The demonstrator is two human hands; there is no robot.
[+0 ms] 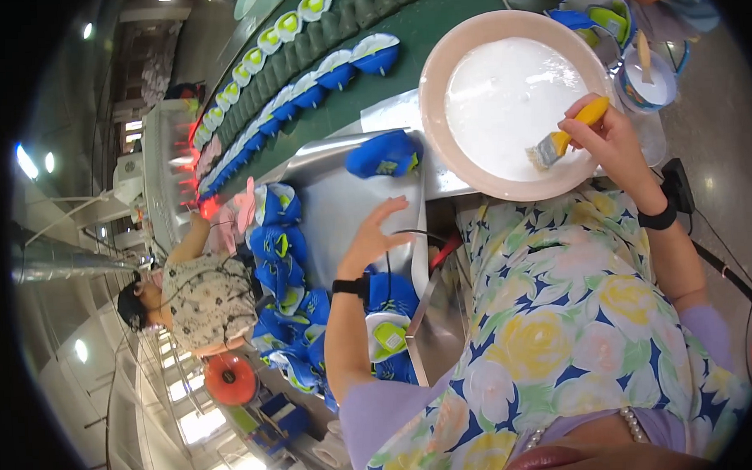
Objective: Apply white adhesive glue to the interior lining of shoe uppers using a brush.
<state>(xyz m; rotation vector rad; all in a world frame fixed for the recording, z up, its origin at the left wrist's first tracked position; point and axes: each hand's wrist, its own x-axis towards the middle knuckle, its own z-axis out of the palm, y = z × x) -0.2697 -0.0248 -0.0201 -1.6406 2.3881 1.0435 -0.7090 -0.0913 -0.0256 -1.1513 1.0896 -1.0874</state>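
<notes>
Blue shoe tops [282,275] lie in a heap at the left of a shiny metal tray [329,191], and the left hand [371,242] is over the tray — fingers loose, holding nothing. One more blue shoe top [380,155] is just past that hand, near the tray's edge. Then comes a big pink bowl [434,109] of white liquid [499,94], with a yellow brush [560,143] over it — the right hand [613,144] grips the brush's handle.

The pink basin [433,109] looks like smooth plastic, the white liquid [504,102] in it glossy. The brush [560,142] has a smooth, shiny yellow handle, a metal band and rough bristles. The tray [329,191] is shiny metal; the blue shoe upper [377,157] looks like matt cloth, as does the floral garment [553,320].
</notes>
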